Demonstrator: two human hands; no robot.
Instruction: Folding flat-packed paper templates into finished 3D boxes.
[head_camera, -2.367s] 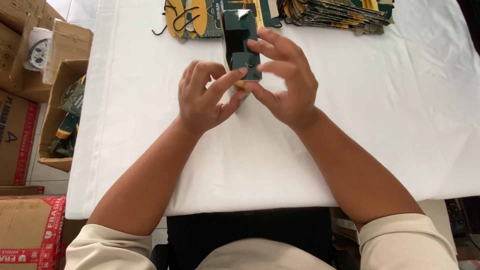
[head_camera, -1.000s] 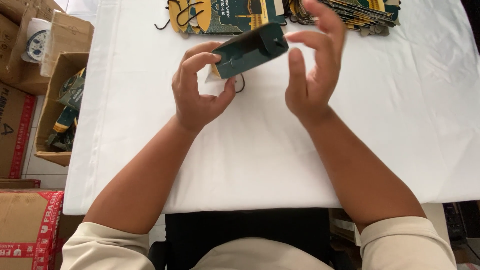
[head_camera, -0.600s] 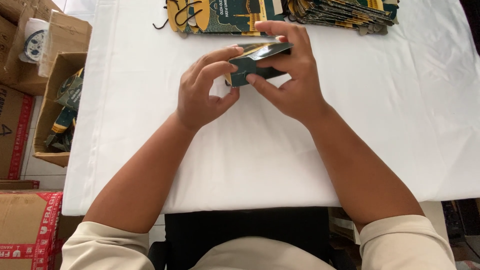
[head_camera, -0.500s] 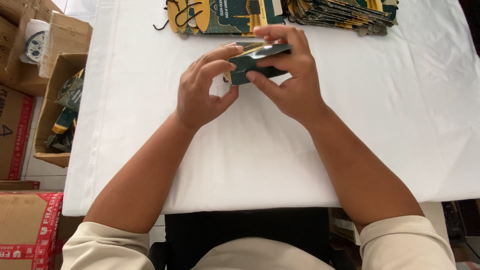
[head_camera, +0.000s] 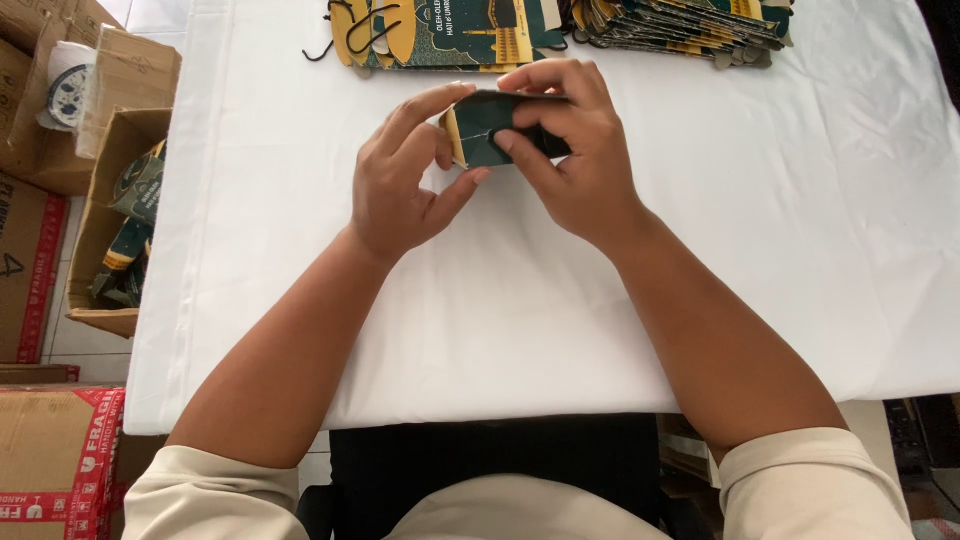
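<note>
The small dark green box (head_camera: 490, 128) between the hands looks like printed card — smooth, with a faint sheen, tan at its raw edge. White cloth (head_camera: 760, 260), matt and lightly creased, covers the bench. The flat stacks (head_camera: 445, 30) at the far edge seem to be the same printed card, with thin dark cord handles. The cartons (head_camera: 120, 85) at left are plain corrugated cardboard — dull brown.

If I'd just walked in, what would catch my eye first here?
Two bare hands, the left hand and right hand, meet over a white-clothed table, both gripping a small dark green box. Behind them, flat green-and-yellow printed packs lie along the far edge. Open cardboard cartons stand on the floor at the left.
</note>
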